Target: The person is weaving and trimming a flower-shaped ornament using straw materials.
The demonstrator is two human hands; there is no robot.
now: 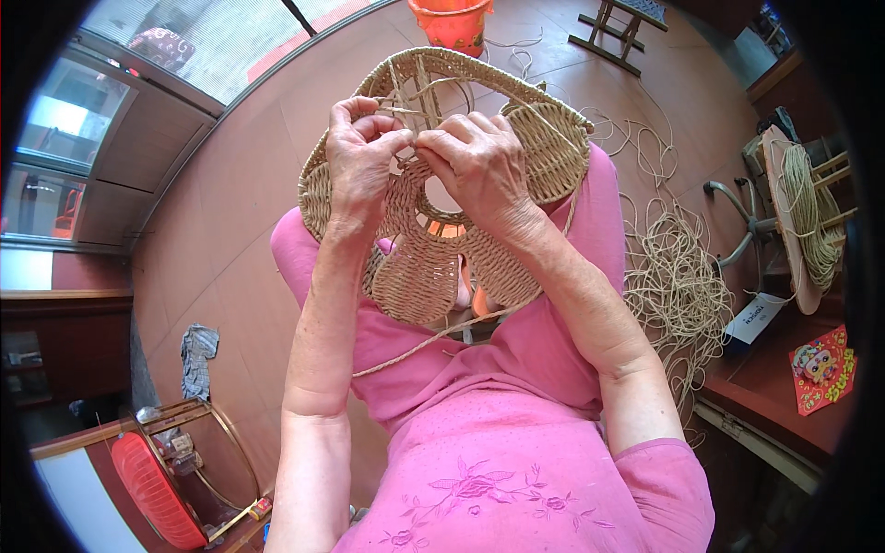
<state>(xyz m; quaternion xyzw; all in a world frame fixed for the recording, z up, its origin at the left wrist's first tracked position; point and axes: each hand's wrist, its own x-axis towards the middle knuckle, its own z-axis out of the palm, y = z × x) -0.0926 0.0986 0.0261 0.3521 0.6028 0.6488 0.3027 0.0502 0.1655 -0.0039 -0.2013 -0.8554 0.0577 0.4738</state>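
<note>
A woven straw piece (426, 272) with rounded petal-like panels around a central ring rests across my lap, and a braided rim curves along its far side. My left hand (361, 152) is closed in a pinch over the far part of the weave, a thin straw cord (396, 109) at its fingers. Close beside it, my right hand (479, 164) pinches at the same spot, its fingertips nearly meeting the left ones. Upright strands stand just beyond both hands. The exact grip between the fingertips is partly hidden. A loose cord (419, 348) trails over my lap.
A large tangle of straw cord (678, 286) lies on the floor at right. Beyond it stand a wound cord bundle (804, 217) and a chair base (747, 221). An orange bucket (452, 26) and a stool (622, 32) are at the far side; a red fan (159, 488) is near left.
</note>
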